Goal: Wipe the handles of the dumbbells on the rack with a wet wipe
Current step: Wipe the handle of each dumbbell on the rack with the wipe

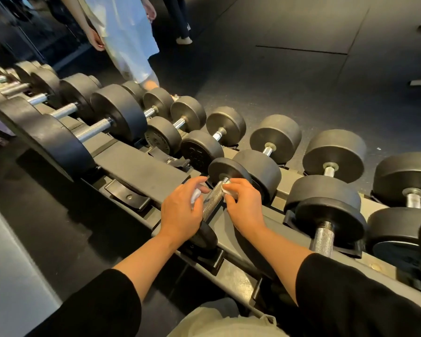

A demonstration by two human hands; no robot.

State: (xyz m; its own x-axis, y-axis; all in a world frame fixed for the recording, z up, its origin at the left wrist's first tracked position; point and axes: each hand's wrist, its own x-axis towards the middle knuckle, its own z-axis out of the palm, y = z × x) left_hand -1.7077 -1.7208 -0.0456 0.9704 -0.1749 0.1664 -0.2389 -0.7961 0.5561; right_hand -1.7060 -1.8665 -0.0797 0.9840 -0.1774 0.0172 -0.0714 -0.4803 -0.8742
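A small black dumbbell lies on the rack (141, 166) in front of me, its knurled metal handle (210, 200) running between my two hands. My left hand (180, 210) sits on the left of the handle and pinches a white wet wipe (195, 194). My right hand (243, 205) is on the right side, near the far weight (226, 167), and pinches another white bit of wipe (229, 190) against the handle. Whether it is one wipe passing under the bar or two pieces, I cannot tell. The near weight (204, 235) is partly hidden by my left wrist.
Several more black dumbbells fill the rack: larger ones to the left (118, 115), others to the right (326, 215) and on the far row (275, 135). A person in a pale skirt (129, 40) stands beyond the rack on the dark floor (301, 69).
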